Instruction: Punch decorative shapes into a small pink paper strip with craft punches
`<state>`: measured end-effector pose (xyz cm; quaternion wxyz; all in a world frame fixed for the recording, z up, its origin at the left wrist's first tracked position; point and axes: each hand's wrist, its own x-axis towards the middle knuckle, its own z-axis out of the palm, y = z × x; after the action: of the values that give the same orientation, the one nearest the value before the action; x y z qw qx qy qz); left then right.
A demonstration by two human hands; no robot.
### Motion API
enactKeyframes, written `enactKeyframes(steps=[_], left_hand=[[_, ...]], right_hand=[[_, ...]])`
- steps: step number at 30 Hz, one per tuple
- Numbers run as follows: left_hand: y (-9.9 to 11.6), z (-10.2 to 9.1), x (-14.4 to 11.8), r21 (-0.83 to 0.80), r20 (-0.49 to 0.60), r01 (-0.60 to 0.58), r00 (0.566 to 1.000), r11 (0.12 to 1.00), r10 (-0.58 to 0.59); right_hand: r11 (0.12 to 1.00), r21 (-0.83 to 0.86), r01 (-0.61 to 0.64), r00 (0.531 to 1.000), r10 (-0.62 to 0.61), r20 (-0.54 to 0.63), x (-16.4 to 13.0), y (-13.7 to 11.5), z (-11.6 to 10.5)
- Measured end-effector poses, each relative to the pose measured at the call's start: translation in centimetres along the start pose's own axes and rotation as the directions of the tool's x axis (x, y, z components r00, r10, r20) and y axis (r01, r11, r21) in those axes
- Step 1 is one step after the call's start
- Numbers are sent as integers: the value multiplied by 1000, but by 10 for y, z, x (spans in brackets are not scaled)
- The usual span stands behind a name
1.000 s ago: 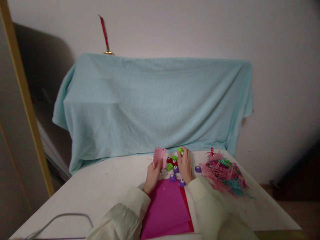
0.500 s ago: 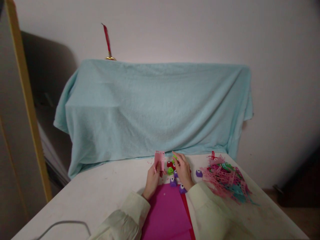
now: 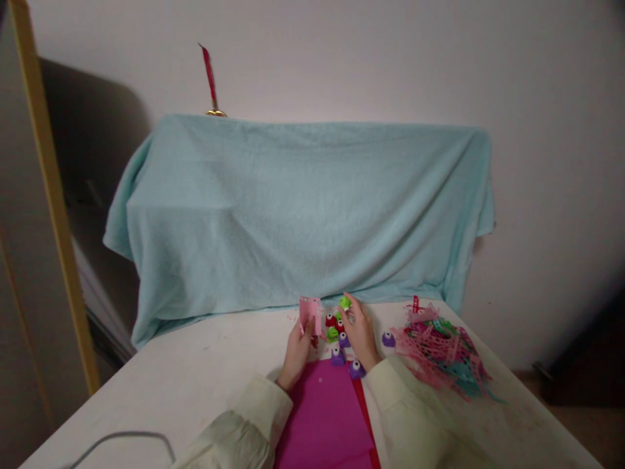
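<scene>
In the head view my left hand (image 3: 296,352) is closed on a small pink sheet of paper (image 3: 309,315), which stands upright with small holes punched near its edge. To its right my right hand (image 3: 359,332) has thumb and fingers curled round a green craft punch (image 3: 344,303). Just left of that hand sits a cluster of small craft punches: a red one (image 3: 331,320), another green one (image 3: 333,335) and a purple one (image 3: 338,355). Another purple punch (image 3: 356,369) lies below my right wrist.
Magenta sheets (image 3: 325,417) lie between my forearms, over a red one. A tangled heap of punched paper strips (image 3: 446,355) is at the right, beside a lone purple punch (image 3: 388,339). A light blue cloth (image 3: 303,215) hangs behind the white table (image 3: 195,378). A grey cable (image 3: 127,434) lies front left.
My right fingers have shifted slightly up, with the green punch now showing at their tips. The pink paper has turned and bent a little in my left hand.
</scene>
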<state>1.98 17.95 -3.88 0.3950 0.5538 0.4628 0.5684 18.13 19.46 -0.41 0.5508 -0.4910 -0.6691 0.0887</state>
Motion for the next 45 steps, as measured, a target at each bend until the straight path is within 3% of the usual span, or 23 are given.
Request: enactKeyframes(steps=[5,8,11,20,25,29,31,35,45], left_hand=[[-1,1,4,-156,33,97,995,983,-93],[0,1,6,-226,88,156,986,962,-139],[0,0,6,-257,105,163,985,953,-140],[2,-1,3,-125,15,125,992,984,-124],[14,-1,-2,32,-14,79,997,996,-78],[27,-2,-9,162,-12,-15,1000,987,17],[32,0,-12,158,9,-40,999,987,39],[37,3,-15,90,57,-36,998,995,31],[39,3,-17,45,50,-55,997,997,53]], right_hand=[[957,243,-160,986,164,6,-1,2,4],[848,432,-306,952,269,147,1,1,8],[720,555,-416,908,298,295,4,-1,8],[558,621,-550,831,290,475,5,-4,6],[549,627,-553,825,258,502,5,-10,8],[604,554,-573,798,259,544,6,-11,6],[642,516,-568,793,257,552,5,-10,5],[692,516,-505,832,230,505,3,-12,5],[696,515,-501,828,211,519,1,-16,5]])
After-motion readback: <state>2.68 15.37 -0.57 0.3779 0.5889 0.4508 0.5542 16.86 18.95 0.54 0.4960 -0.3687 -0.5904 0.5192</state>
